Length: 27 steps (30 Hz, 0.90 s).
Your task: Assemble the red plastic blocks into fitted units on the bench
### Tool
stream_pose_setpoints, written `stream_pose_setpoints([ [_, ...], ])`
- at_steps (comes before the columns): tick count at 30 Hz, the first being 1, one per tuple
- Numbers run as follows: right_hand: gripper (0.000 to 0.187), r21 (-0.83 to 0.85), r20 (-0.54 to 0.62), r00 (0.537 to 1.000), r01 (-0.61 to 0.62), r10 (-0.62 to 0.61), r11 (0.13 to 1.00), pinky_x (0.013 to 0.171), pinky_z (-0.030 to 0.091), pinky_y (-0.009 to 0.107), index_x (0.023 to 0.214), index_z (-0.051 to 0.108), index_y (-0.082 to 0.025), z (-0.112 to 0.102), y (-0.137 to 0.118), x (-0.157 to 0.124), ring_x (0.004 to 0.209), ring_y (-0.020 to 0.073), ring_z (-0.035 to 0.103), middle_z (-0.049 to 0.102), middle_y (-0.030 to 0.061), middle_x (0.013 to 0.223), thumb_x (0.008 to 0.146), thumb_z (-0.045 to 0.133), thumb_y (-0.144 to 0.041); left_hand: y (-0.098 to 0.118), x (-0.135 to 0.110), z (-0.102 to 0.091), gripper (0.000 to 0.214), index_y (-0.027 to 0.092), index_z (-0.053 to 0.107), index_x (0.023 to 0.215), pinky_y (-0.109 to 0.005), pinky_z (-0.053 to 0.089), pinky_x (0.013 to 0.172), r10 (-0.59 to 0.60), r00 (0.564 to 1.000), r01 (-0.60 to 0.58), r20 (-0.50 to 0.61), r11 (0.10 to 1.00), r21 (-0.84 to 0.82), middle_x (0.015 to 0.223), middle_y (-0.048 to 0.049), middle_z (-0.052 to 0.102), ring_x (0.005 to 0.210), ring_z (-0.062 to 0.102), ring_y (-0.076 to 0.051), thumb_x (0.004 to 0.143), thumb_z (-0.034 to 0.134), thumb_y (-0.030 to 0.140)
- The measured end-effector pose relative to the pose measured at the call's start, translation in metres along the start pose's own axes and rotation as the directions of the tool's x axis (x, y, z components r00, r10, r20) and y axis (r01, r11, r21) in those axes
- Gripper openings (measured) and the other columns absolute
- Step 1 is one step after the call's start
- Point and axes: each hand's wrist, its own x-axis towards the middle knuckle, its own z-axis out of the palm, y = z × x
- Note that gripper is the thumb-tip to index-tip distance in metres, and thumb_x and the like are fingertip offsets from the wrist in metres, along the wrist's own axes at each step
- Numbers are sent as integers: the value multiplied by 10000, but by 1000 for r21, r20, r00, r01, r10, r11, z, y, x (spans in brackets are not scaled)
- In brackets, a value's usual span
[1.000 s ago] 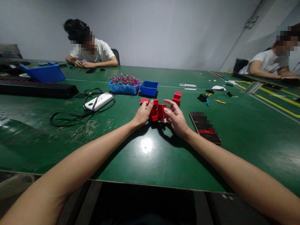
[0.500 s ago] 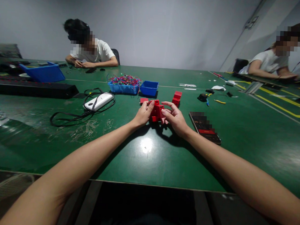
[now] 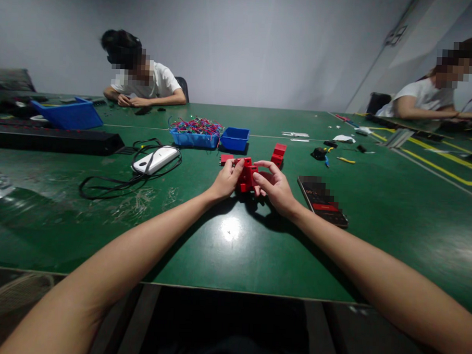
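Observation:
Between my two hands is a red plastic block-like part (image 3: 247,178) with slots and edges, held just above the green table (image 3: 202,238). My left hand (image 3: 228,179) is closed on its left side, thumb on top. The fingers of my right hand (image 3: 272,185) bend around its right side, thumb and fingertips pressed against it; its underside is partly hidden. Beyond my left fingers lies another red piece (image 3: 226,159) with small metal ends. A third red part (image 3: 278,154) stands on the table just past my right hand.
A phone (image 3: 323,200) lies right of my right hand. Farther back are a blue bin of coloured wires (image 3: 194,138), a smaller blue bin (image 3: 235,139), a white device (image 3: 156,160) with black cable, and yellow-handled tools (image 3: 345,160). Two people sit across, left (image 3: 162,85) and right (image 3: 413,104).
My hands and the red part have shifted only slightly, the part turning a little between my fingers. At the right, the other person's hand has moved forward.

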Motion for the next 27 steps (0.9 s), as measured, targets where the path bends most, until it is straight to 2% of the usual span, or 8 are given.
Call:
stream_pose_setpoints([
  [6, 496, 9, 38, 999, -6, 6, 1000, 487, 429, 242, 1072, 512, -250, -2, 1, 2, 499, 96, 546, 642, -49, 743, 739, 759, -521, -3, 2, -1, 483, 150, 525, 1114, -227, 494, 611, 1, 1000, -1, 17, 1000, -3, 850, -40, 686, 660, 640, -114, 944, 472, 598],
  [15, 584, 3, 125, 992, -10, 10, 1000, 440, 393, 214, 1181, 447, -233, -7, 9, 6, 481, 87, 577, 633, -58, 760, 784, 713, -569, 0, 2, -1, 458, 152, 523, 1080, -218, 488, 555, -29, 999, 31, 29, 996, -89, 801, -29, 676, 609, 626, -108, 938, 500, 587],
  [20, 580, -62, 133, 991, 2, 6, 998, 403, 379, 211, 1226, 447, -229, -7, 12, 5, 419, 65, 511, 644, -37, 783, 823, 669, -583, 0, 1, -1, 490, 145, 526, 1083, -208, 484, 547, -22, 998, 26, 50, 996, -82, 845, -41, 682, 623, 618, -106, 924, 509, 608],
  [23, 558, -125, 59, 997, 49, -42, 991, 451, 445, 221, 1229, 493, -227, -6, 14, 5, 492, 62, 539, 659, 22, 964, 823, 675, -563, -2, 2, -1, 517, 139, 545, 1092, -214, 491, 583, -6, 999, 8, 41, 998, -60, 878, -54, 681, 658, 617, -111, 921, 497, 625],
  [27, 576, -231, -22, 998, 59, -66, 971, 555, 524, 253, 1251, 525, -235, -6, 15, 5, 655, 93, 597, 581, 90, 1233, 799, 697, -548, -6, 3, -3, 551, 151, 584, 1090, -221, 479, 609, 9, 1000, -9, 4, 1000, -13, 909, -53, 673, 691, 602, -119, 910, 475, 660],
])
